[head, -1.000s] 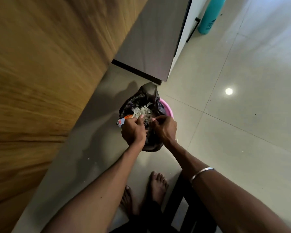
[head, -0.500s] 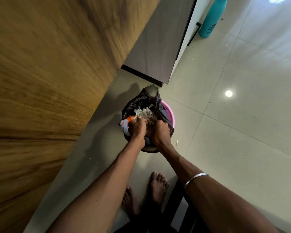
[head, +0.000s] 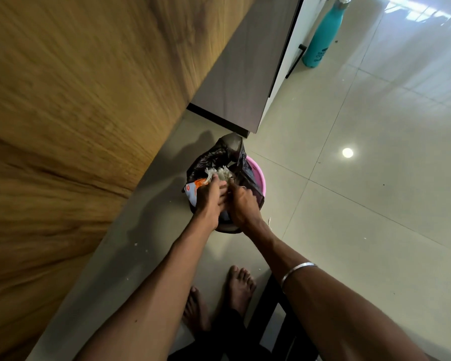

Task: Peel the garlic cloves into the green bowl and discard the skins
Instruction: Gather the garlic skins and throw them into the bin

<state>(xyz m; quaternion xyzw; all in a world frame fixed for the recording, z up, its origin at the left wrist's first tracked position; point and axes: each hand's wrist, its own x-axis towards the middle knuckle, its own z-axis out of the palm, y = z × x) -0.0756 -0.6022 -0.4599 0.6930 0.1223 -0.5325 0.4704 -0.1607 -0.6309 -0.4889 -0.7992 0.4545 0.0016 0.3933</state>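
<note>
A pink bin [head: 257, 175] lined with a black bag [head: 214, 157] stands on the floor by the wooden panel. Pale garlic skins [head: 220, 173] lie piled inside it, beside an orange and white wrapper [head: 193, 188]. Both hands hang over the bin's mouth, pressed against each other. My left hand [head: 210, 198] lays its fingers across the fingers of my right hand [head: 242, 204], which point down into the bag and are partly covered. The green bowl and the cloves are out of view.
A wooden panel [head: 76, 113] rises on the left, with a grey cabinet [head: 245, 69] behind the bin. A teal bottle [head: 320, 37] stands on the tiled floor at the back. My bare feet [head: 238, 287] are below; small skin scraps [head: 269, 221] dot the floor.
The hands, slightly apart above the skins a second ago, have come together and sunk lower over the bin. The camera has shifted a little.
</note>
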